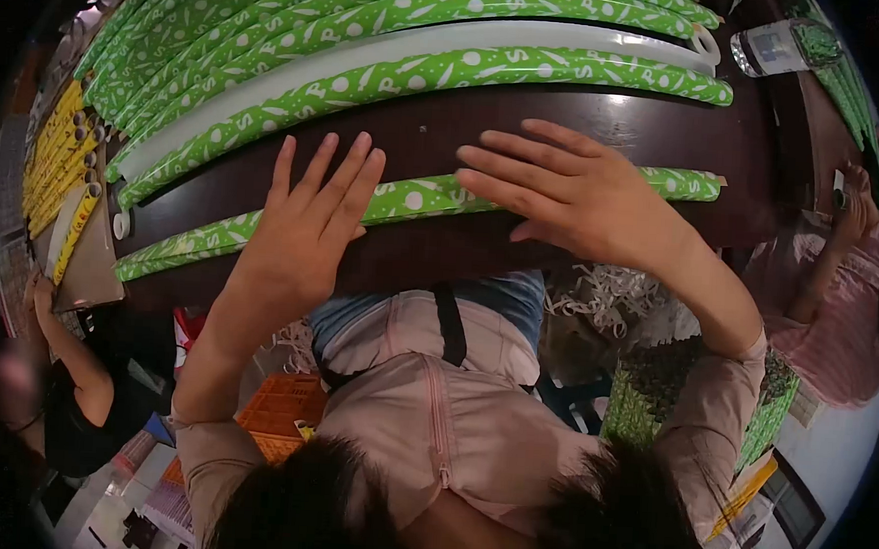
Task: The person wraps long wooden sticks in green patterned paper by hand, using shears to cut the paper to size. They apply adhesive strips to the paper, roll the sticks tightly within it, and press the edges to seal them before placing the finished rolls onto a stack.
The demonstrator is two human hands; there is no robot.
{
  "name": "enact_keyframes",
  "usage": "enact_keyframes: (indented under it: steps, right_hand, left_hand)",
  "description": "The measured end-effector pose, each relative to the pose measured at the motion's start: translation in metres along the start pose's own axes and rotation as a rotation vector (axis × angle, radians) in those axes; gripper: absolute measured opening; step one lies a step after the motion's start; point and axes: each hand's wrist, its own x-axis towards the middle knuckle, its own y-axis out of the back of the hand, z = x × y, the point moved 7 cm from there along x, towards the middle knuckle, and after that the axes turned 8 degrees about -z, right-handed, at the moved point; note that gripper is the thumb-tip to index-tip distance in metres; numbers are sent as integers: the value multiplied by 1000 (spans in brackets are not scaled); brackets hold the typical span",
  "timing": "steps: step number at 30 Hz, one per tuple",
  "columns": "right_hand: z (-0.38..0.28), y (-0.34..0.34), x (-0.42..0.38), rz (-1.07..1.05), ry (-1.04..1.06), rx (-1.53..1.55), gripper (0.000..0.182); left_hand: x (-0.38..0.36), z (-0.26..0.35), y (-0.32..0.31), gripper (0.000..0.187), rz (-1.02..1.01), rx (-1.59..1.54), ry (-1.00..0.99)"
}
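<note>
A long, narrow green roll with white print (409, 201) lies across the dark table near its front edge. My left hand (313, 213) is over the left-middle part of this roll, palm down with fingers spread. Over its right-middle part is my right hand (573, 192), fingers extended and slightly apart. Both hands hide parts of the roll, and whether the palms touch it cannot be made out. Beyond the hands, another green printed roll (430, 75) lies along a white strip (372, 47), in front of many similar green rolls (224, 25).
Yellow rolls (62, 170) are stacked at the left by a cardboard piece (93, 251). A clear container (774, 49) stands at the back right. Co-workers are at the left (76, 385) and right (826, 305). An orange crate (278, 410) is below the table.
</note>
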Motion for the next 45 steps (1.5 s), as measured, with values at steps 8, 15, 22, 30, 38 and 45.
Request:
enact_keyframes:
  steps: [8, 15, 22, 30, 38, 45]
  right_hand:
    - [-7, -11, 22, -17, 40, -227, 67]
    - [0, -8, 12, 14, -39, -58, 70]
    - [-2, -4, 8, -38, 49, -330, 68]
    - [7, -4, -21, -111, -47, -181, 65]
    - [4, 3, -26, -35, -110, -92, 68]
    - [4, 6, -27, 7, -117, -274, 67]
  left_hand:
    - [-3, -6, -5, 64, 16, 77, 43]
    - [-4, -10, -5, 70, 44, 116, 78]
    - [-4, -12, -8, 72, 158, 63, 164]
    - [-3, -11, -13, 67, 184, 238, 327]
    - [0, -10, -12, 67, 178, 229, 303]
    - [-1, -12, -11, 67, 183, 224, 298]
